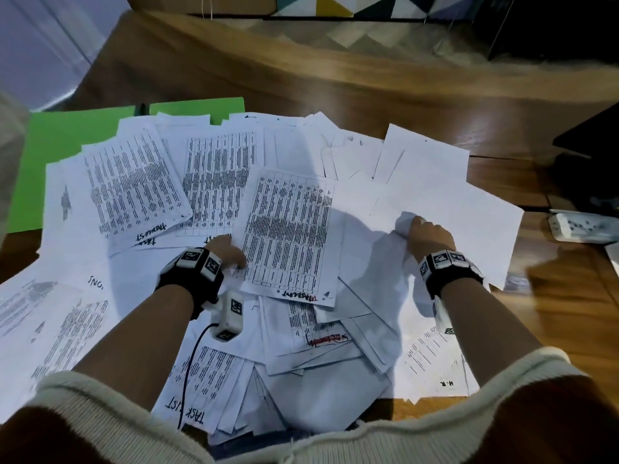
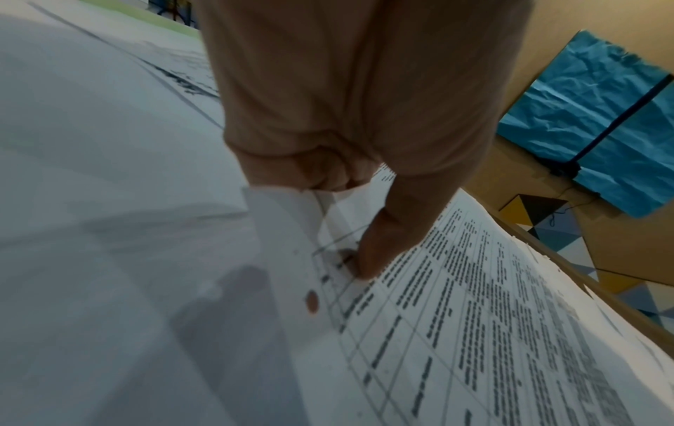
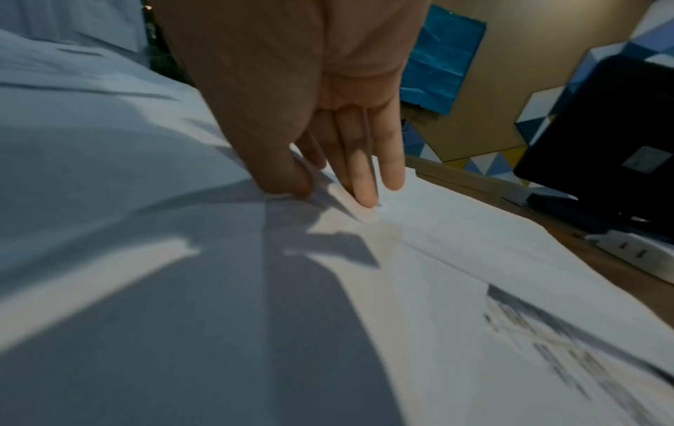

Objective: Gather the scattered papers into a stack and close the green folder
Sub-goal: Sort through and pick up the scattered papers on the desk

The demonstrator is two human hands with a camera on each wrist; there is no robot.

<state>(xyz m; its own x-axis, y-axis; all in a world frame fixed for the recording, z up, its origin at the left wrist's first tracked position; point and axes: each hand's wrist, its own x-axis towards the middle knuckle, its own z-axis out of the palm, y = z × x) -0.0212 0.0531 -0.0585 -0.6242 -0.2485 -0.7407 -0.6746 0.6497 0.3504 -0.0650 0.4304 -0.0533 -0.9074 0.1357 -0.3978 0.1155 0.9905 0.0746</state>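
Note:
Many white papers [image 1: 214, 175], several printed with tables, lie scattered across the wooden table. The green folder [image 1: 57, 145] lies open at the far left, partly under them. My left hand [image 1: 238, 262] grips the near left edge of a printed table sheet [image 1: 288, 229]. In the left wrist view its fingers [image 2: 321, 173] curl round a bent paper edge and the thumb presses on the printed sheet [image 2: 492, 317]. My right hand [image 1: 415, 224] pinches a blank white sheet [image 1: 452, 209] at the right. In the right wrist view, thumb and forefinger [image 3: 291, 178] pinch the sheet [image 3: 456, 253], with the other fingers straight.
A white power strip [image 1: 582, 226] lies at the table's right edge, with a dark box [image 1: 596, 155] behind it. Bare wood [image 1: 368, 95] shows beyond the papers. Some sheets hang over the near edge by my body. A cable runs from my left wrist.

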